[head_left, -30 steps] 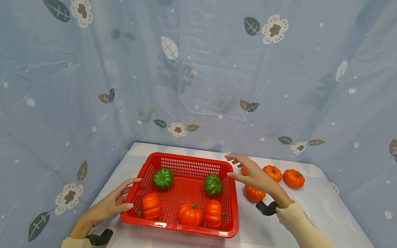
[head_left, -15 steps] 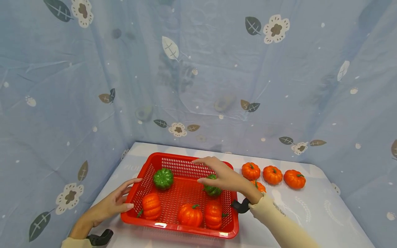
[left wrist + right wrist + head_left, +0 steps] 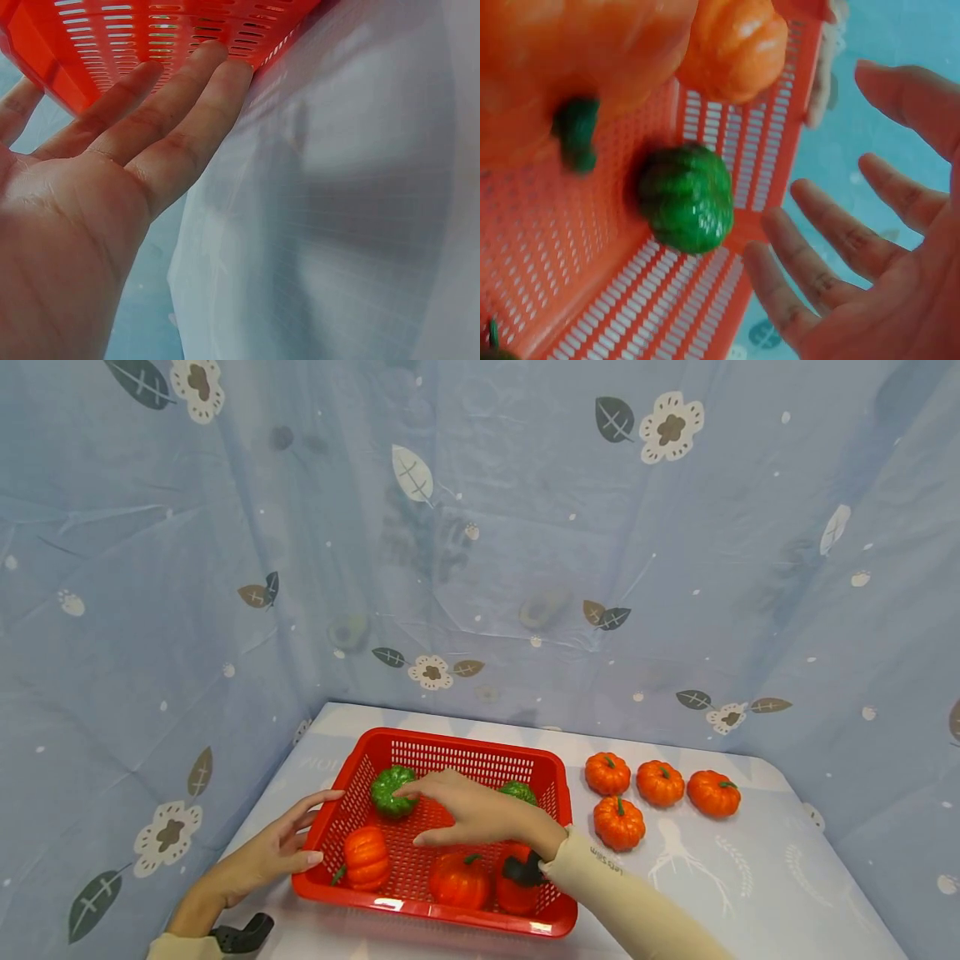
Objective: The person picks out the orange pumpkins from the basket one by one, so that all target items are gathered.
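Observation:
My left hand [image 3: 273,852] rests its fingers against the left side of the red plastic basket [image 3: 450,910]; the left wrist view shows the fingertips [image 3: 232,71] right at its slotted wall. Over the basket's middle my right hand [image 3: 472,810] is spread and holds nothing. Just past its fingertips, in the back left corner, sits a green pumpkin [image 3: 390,792], seen whole in the right wrist view. A second green pumpkin [image 3: 519,791] is partly hidden behind my right hand. Along the basket's front lie orange pumpkins, one at the left [image 3: 366,858] and one in the middle [image 3: 459,881].
Another orange pumpkin [image 3: 516,893] in the front right corner is partly covered by the black wrist mount. Several orange pumpkins [image 3: 618,823] stand on the white table [image 3: 757,860] right of the basket. A blue patterned curtain [image 3: 480,568] surrounds the table's back and sides.
My right hand has moved left, from the basket's right rim to over its middle near the back left green pumpkin. The left hand and basket have stayed in place.

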A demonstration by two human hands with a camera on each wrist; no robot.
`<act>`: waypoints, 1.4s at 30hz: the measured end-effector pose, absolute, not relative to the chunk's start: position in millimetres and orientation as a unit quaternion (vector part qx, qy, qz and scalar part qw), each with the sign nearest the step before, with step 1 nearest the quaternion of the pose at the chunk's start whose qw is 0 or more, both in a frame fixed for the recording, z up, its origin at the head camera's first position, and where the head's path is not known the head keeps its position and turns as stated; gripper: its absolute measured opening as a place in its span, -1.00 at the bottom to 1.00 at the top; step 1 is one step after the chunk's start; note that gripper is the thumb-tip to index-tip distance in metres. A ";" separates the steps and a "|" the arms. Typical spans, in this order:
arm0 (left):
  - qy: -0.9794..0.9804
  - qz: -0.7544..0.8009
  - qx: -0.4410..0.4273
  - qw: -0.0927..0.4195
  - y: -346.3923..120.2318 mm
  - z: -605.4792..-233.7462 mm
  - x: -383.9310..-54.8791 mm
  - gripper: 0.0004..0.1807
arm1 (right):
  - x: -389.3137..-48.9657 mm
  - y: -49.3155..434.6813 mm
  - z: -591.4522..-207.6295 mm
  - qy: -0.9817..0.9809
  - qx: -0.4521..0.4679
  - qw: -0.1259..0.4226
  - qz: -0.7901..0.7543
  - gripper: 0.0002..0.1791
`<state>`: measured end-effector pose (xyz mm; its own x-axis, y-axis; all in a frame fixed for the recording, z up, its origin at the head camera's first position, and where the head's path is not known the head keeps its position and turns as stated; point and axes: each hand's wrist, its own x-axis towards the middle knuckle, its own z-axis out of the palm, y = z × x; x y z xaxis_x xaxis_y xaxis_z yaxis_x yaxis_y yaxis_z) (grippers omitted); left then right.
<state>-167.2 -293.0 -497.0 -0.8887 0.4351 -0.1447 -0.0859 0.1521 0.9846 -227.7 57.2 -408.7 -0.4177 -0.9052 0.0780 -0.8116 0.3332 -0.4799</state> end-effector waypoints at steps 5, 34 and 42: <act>0.728 0.643 0.123 0.204 -292.4 -495.9 -166.3 -0.12 | -223.1 40.5 -413.0 0.800 -0.549 0.127 -0.206 -0.33; 0.734 0.639 0.114 0.200 -289.4 -494.8 -168.5 -0.11 | -209.3 -32.3 -416.6 0.821 -0.565 0.074 -0.018 -0.46; 0.712 0.659 0.139 0.201 -292.3 -497.8 -166.4 -0.12 | -209.3 -28.8 -425.4 0.869 -0.477 0.127 -0.031 -0.36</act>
<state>-166.4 -292.3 -497.8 -0.8800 0.4636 -0.1033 -0.0671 0.0939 0.9933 -209.3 -28.8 -425.4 -0.5128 -0.8370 -0.1909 -0.8210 0.5431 -0.1758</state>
